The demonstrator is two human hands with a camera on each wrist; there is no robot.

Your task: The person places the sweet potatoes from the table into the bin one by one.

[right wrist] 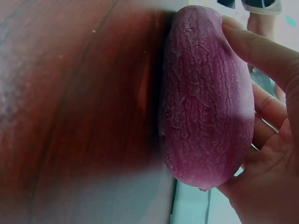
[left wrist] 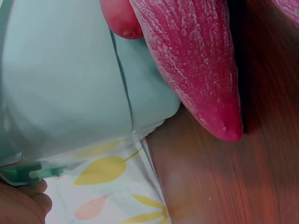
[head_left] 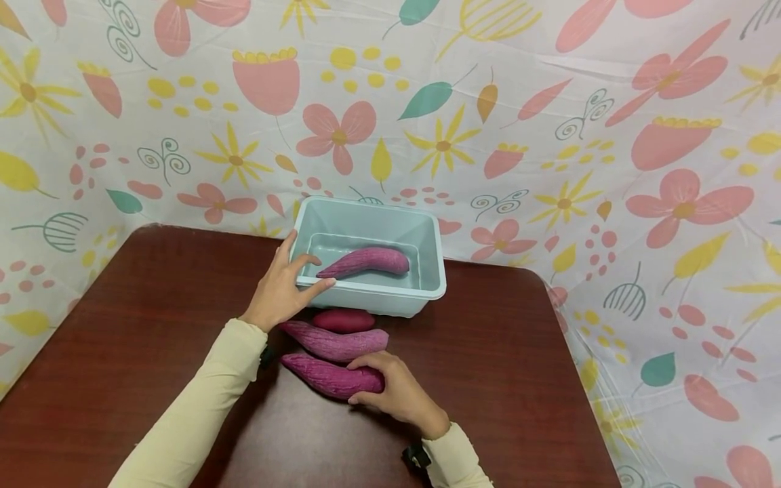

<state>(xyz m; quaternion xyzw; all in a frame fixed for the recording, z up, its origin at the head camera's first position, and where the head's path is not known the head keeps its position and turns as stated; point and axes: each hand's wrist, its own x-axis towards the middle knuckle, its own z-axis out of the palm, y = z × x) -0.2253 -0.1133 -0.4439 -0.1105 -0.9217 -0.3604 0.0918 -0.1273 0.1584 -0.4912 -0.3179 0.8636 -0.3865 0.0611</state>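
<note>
My right hand [head_left: 399, 390] grips the near purple sweet potato [head_left: 323, 375] by its thick right end. In the right wrist view the thumb lies along one side of this sweet potato [right wrist: 205, 98], fingers behind it, the tabletop close by. My left hand [head_left: 283, 285] holds the left front corner of a light blue plastic basin [head_left: 366, 293], thumb along the front rim. One paler purple sweet potato [head_left: 372, 261] lies inside the basin. Between basin and right hand lie another purple sweet potato [head_left: 338, 343] and a smaller dark red one [head_left: 344, 320].
The dark brown wooden table [head_left: 500, 379] carries everything. A white cloth with printed flowers [head_left: 518, 156] hangs behind the table and along its sides. The basin stands at the table's back edge, close to the cloth.
</note>
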